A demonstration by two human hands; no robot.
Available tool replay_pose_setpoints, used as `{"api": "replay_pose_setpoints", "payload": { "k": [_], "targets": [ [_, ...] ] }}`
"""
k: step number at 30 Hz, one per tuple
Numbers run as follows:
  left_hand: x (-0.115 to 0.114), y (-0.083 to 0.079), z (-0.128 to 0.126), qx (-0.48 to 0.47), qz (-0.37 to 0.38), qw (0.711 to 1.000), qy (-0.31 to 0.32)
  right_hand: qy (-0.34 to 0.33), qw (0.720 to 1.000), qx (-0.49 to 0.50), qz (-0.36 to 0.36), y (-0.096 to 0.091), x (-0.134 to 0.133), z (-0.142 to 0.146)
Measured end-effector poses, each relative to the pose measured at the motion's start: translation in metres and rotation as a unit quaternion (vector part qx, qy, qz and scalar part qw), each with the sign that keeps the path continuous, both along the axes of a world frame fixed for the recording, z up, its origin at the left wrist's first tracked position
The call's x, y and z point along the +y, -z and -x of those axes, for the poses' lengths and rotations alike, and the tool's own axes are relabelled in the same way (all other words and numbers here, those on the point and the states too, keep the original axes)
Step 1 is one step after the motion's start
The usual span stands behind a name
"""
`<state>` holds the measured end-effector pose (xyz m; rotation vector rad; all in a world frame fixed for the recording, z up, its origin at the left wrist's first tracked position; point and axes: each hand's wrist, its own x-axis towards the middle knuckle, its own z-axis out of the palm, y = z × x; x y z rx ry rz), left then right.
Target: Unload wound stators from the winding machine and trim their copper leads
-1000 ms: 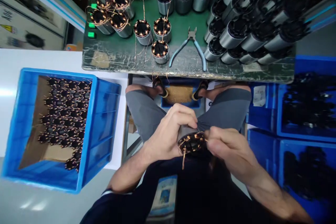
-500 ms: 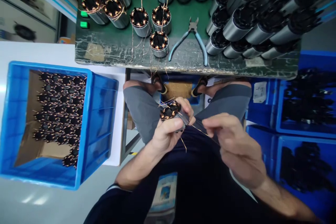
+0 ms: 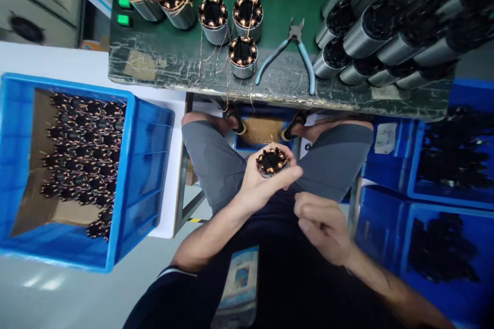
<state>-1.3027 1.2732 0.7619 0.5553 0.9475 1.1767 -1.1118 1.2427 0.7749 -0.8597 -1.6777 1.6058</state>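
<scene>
The wound stator has been turned coil-end up in the closed grip of the left hand, over the lap. The right hand has been drawn off to five o'clock, and no wire is stretched between them now. Whether its curled grip holds anything cannot be told. That lead seems done.

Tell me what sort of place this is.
Most likely a motor-winding workshop. The left hand holds a copper-wound stator, more wound stators stand on the worn green bench beside blue-handled cutters, and a blue crate at the left is full of them.
</scene>
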Motion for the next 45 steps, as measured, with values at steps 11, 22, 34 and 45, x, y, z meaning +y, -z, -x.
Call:
{"api": "replay_pose_setpoints", "payload": {
  "k": [11, 22, 34, 45],
  "targets": [
    [-0.001, -0.033, 0.016, 0.229, -0.145, 0.956, 0.111, 0.056, 0.99, -0.111, 0.062, -0.03, 0.059, -0.02],
    [-0.03, -0.006, 0.006, 0.28, -0.295, 0.911, -0.063, 0.129, 0.984, -0.099, -0.068, -0.023, 0.057, 0.016],
    [-0.014, -0.032, 0.028, 0.318, -0.285, 0.904, 0.026, -0.036, 0.927, -0.218, -0.304, -0.062, 0.073, -0.028],
    [-0.02, -0.018, 0.034, 0.669, -0.373, 0.629, 0.131, -0.113, 0.93, -0.279, -0.211, -0.034, 0.064, -0.009]
  ]
}}
